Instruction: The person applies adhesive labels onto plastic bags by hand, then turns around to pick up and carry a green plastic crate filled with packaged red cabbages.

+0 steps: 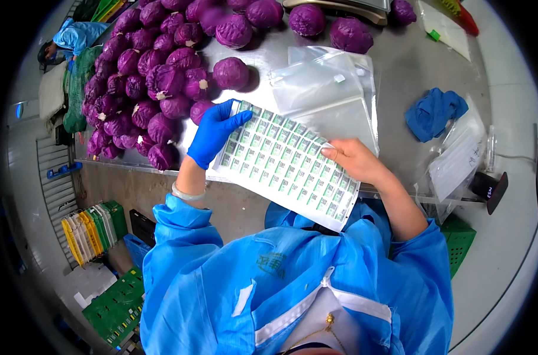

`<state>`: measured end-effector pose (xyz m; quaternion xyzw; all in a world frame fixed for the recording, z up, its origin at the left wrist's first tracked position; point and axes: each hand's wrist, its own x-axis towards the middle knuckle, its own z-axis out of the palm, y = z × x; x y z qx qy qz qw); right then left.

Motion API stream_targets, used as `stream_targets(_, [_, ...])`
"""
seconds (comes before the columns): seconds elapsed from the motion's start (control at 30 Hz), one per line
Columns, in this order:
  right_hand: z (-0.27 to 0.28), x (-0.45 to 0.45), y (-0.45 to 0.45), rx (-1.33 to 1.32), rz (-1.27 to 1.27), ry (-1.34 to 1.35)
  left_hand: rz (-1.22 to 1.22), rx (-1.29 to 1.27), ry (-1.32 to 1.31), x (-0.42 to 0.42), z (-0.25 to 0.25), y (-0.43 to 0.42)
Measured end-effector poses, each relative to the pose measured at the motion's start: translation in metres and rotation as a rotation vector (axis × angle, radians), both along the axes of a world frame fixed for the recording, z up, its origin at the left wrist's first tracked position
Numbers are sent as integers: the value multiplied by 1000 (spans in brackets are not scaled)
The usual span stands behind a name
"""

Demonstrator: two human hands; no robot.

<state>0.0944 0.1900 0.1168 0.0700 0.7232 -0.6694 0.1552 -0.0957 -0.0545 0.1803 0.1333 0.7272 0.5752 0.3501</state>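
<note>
A white sheet of green-and-black printed labels (283,160) is stretched between my two hands, tilted above the table's near edge. My left hand (214,133), in a blue glove, pinches its upper left corner with the thumb on top. Bare, my right hand (355,158) grips the right edge, thumb over the labels and fingers hidden beneath. Just beyond the sheet lie clear plastic bags (322,83) on the metal table (393,106). A single red cabbage (230,73) rests close to my left hand, beside a large heap of red cabbages (162,80).
A crumpled blue cloth (434,113) and a plastic packet of white sheets (458,160) lie at the right. Part of a scale-like device (346,7) shows at the back. Stacked crates (94,231) and a green crate (116,305) stand on the floor at left.
</note>
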Motion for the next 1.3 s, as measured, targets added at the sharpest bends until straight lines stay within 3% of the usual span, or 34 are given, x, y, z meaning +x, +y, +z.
stream_targets(0.03, [0,0,4,24,56,-4,-21,-10,6,-3,-5,-4])
stream_targets(0.13, [12,-11,-6,345,-143,327,-44,-78,60,-4,-1,-2])
stream_targets(0.3, [37,-49,-13,701,-20,513,-71,-94,65,-2,5,8])
stream_targets(0.4, [31,-60,-23,769,80,489,-80,-110,49,-3,8,11])
stream_targets(0.5, [15,-58,-27,896,26,909,-109,-193,56,-7,4,8])
stream_targets(0.6, [15,-49,-34,985,19,1151,-157,-316,179,-15,-5,9])
stream_targets(0.63, [15,-48,-36,758,-103,1143,-186,-362,229,-30,-17,2])
stream_targets(0.73, [16,-38,-33,259,-444,598,-300,-410,211,-71,-54,-19])
stream_targets(0.8, [10,-28,3,-93,-255,45,-448,-582,320,-93,-77,-32])
stream_targets(0.87, [-28,-10,29,68,-273,-119,-406,-656,899,-89,-101,-40])
stream_targets(0.93, [-65,7,51,289,-351,-295,-237,-732,1505,-57,-81,-2])
stream_targets(0.97, [-82,13,62,349,-372,-287,-161,-618,1480,-41,-95,9])
stream_targets(1.0, [-97,15,72,408,-393,-279,-167,-379,1227,-21,-116,13])
stream_targets(1.03, [-110,14,79,470,-413,-266,-233,-207,896,4,-140,24])
stream_targets(1.07, [-120,10,82,573,-350,-264,-427,-39,783,33,-140,43])
stream_targets(1.13, [-132,5,82,778,-222,-262,-700,-186,712,69,-168,58])
stream_targets(1.2, [-124,7,85,1042,-224,-253,-661,-178,769,77,-191,59])
stream_targets(1.23, [-115,5,87,1175,-223,-244,-621,-172,633,73,-202,56])
stream_targets(1.3, [-90,8,98,896,-324,-204,-521,-135,365,64,-213,52])
